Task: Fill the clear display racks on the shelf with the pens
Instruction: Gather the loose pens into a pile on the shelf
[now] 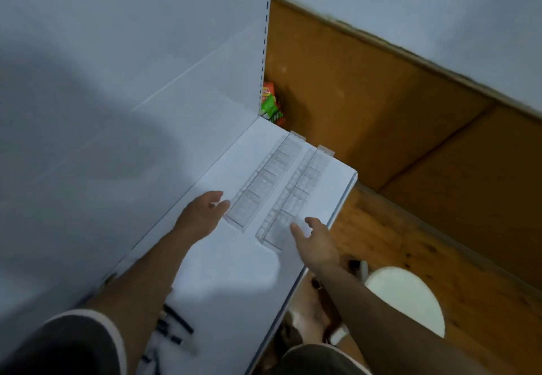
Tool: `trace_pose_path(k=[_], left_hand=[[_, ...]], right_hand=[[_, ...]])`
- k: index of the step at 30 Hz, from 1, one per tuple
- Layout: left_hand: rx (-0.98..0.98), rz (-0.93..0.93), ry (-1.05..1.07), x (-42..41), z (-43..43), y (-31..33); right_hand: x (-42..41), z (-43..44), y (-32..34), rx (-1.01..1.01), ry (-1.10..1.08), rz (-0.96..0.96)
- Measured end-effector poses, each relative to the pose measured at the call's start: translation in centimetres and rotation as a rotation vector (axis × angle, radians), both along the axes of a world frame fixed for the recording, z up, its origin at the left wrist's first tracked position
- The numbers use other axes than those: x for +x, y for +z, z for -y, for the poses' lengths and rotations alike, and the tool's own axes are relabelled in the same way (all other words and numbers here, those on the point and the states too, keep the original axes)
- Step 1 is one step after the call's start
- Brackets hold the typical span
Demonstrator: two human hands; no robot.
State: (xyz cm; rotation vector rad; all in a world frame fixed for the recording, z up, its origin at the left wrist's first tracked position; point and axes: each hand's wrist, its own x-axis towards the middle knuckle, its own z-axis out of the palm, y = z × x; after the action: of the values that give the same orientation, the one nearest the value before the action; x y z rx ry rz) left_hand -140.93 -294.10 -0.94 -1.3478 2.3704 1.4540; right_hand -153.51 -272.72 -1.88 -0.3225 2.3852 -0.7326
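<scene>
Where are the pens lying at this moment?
In the head view, the black pens lie at the bottom left on the white shelf, beside the left forearm.

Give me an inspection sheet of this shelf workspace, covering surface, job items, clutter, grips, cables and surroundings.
Surface: white shelf, partly shadowed.
Job's things: left rack and right rack, clear, side by side, no pens seen inside; pens loose at the shelf's near end.
Clutter: nothing seen.
Grips: left hand open by left rack's near end; right hand open over right rack's near end; contact unclear.
Cables: nothing seen.
Surroundings: wooden floor, white stool, snack packets beyond the shelf upright.
</scene>
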Motion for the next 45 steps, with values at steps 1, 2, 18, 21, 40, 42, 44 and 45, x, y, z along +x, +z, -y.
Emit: trace_pose_path(k=[1, 2, 18, 21, 40, 42, 44, 45], left_hand=[[-0.024, 0.027, -0.003, 1.2, -0.5, 0.7], [-0.042, 0.054, -0.005, 2.4, -1.0, 1.3], [-0.088, 0.308, 0.565, 25.9, -19.5, 5.4], [-0.015, 0.340, 0.787, 31.0, -23.1, 5.0], [-0.002, 0.180, 1.011, 47.5, -22.9, -1.8], [0.008, 0.173, 1.004, 47.6, -22.0, -2.5], [0.001, 0.171, 0.996, 47.3, -21.6, -3.1], [-0.005, 0.161, 1.004, 47.1, -21.5, -3.3]], right_hand=[[-0.1, -0.3, 0.4, 0.022, 0.045, -0.007], [-0.2, -0.7, 0.8, 0.043, 0.088, -0.009], [14.2, -1.5, -0.2, 0.030, 0.919, 0.155], [18.7, -1.2, 0.0, 0.023, 1.080, 0.196], [35.9, 2.4, -1.6, 0.139, 1.011, -0.041], [37.1, 2.5, -1.8, 0.152, 0.973, -0.061], [37.7, 2.6, -2.0, 0.166, 0.929, -0.077], [37.9, 2.6, -2.1, 0.172, 0.907, -0.085]])
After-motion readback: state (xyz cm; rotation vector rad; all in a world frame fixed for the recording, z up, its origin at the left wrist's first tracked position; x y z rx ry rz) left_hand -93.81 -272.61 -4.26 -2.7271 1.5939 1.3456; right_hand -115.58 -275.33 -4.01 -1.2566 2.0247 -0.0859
